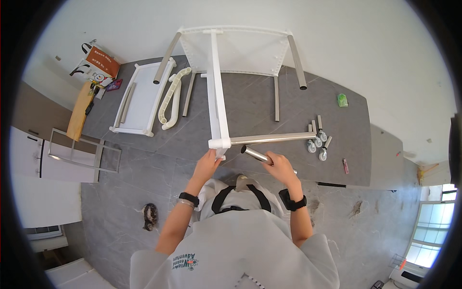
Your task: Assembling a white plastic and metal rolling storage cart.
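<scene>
My left hand [207,165] is closed on the near corner of a white shelf panel [216,86] that stands on edge on the grey table. From that corner a silver metal tube [272,138] runs to the right. My right hand [281,168] is wrapped round a separate short metal tube [255,154]; its dark open end points at the panel's corner, a little apart from it. Behind, a second white shelf panel [240,50] stands upright with several metal tubes sticking out of its corners toward me.
Several casters [317,140] lie right on the table, near a green packet [342,100] and a pink item [346,166]. Left are a flat white panel [144,98] bearing metal tubes, and white curved handles [174,98]. A dark mottled shape [150,216] is on the floor.
</scene>
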Tool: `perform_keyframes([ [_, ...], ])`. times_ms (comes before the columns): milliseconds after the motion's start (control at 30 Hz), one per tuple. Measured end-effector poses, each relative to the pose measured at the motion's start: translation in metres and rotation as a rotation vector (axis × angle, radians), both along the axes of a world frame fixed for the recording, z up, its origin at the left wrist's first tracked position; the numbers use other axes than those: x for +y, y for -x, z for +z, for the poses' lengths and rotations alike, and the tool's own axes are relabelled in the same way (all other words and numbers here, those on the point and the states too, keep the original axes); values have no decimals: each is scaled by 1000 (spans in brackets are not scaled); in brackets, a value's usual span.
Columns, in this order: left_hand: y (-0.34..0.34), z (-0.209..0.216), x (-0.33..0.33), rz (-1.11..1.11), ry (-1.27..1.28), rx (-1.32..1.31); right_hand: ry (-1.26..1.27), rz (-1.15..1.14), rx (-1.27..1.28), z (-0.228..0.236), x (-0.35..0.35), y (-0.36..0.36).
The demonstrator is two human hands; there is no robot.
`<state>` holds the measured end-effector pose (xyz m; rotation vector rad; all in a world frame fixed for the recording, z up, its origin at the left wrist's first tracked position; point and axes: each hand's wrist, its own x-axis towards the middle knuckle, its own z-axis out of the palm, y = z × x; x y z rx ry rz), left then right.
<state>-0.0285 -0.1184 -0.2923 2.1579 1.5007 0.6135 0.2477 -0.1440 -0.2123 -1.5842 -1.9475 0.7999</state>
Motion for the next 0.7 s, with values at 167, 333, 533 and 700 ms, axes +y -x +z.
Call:
perform_keyframes([
  [167,6,-17,-1,-3,52,66,2,42,31,-2,2,4],
  [333,-7,17,-15,-112,-5,64,41,-17,91,16,3,6],
  [533,-17,59,-22,-206,-281,-101,-58,-87,156,34,6,4],
  [700,-27,114,-26,-94,-72,-281,-216,-105,227,51,6,2],
])
